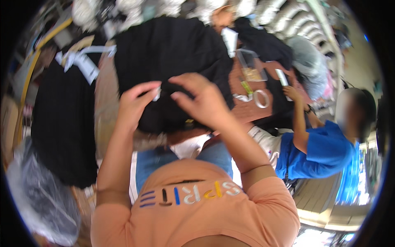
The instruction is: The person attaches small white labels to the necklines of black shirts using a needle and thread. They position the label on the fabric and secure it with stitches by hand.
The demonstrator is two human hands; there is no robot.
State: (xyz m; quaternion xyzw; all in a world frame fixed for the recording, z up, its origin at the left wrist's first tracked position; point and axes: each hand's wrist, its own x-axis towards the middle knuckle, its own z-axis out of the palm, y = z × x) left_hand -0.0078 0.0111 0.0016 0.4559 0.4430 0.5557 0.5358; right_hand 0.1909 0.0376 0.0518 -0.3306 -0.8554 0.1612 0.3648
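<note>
Black fabric point(173, 45) lies in a wide pile in front of me. Over its near part, my left hand point(133, 101) pinches a small white piece point(157, 94), perhaps a tag or label, between thumb and fingertips. To the right of it hovers my right hand point(203, 99), thumb and fingers apart and nothing visible between them. Its fingertips point toward the white piece without touching it. A tiny yellow item point(189, 121) rests on the black fabric below my right hand.
At right are a clear plastic box point(252, 74) of small gold pieces and a tape roll point(261, 99). A co-worker in a blue shirt point(329, 144) reaches onto the table. More black fabric point(66, 123) hangs at left, with white strips point(84, 66) on top.
</note>
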